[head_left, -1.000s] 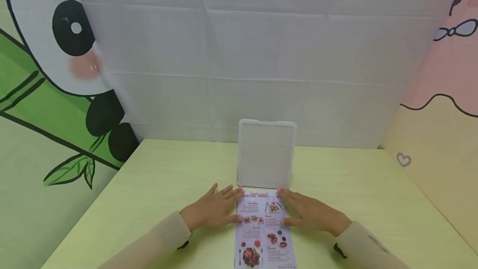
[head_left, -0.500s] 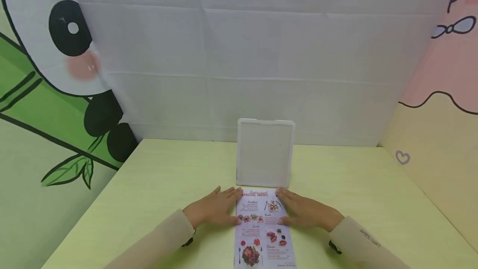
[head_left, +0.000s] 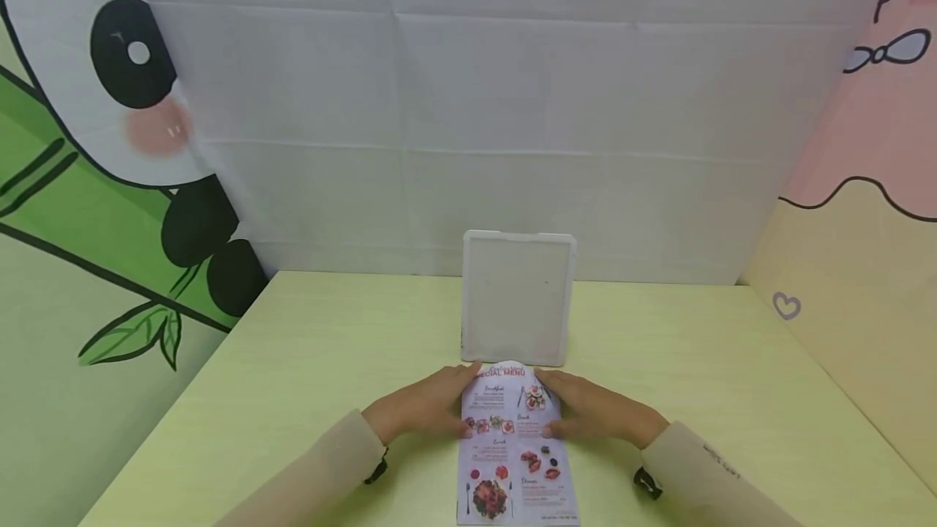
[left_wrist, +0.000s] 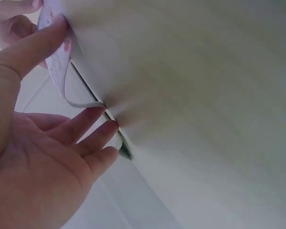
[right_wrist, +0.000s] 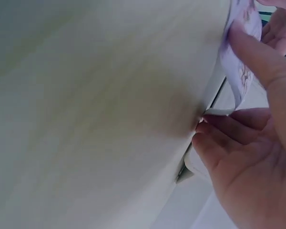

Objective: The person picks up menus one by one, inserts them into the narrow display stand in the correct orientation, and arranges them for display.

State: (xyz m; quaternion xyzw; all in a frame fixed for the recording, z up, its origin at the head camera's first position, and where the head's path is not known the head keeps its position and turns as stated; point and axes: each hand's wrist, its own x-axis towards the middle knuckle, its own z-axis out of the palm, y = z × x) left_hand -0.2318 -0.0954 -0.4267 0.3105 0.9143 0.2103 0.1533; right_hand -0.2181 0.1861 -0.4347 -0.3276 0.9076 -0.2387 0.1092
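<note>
A printed paper menu [head_left: 516, 462] with food pictures lies lengthwise in front of me. Its far edge bows up off the table. My left hand [head_left: 427, 405] pinches the far left part, thumb on the printed face and fingertips at the far edge. On the other side my right hand [head_left: 603, 411] pinches the far right part in the same way. The wrist views show the menu's curled edge [left_wrist: 62, 81] against the left fingertips and the bent paper [right_wrist: 238, 71] between right thumb and fingers.
Just beyond the menu a white framed board [head_left: 517, 299] stands upright on the pale yellow table [head_left: 329, 332]. A white cloth [head_left: 505, 104] hangs behind, and painted cartoon walls stand at both sides.
Both hands have gone from lying flat-fingered on the menu's edges to curling their fingers at its far edge, which has risen into a bend. The board has not moved.
</note>
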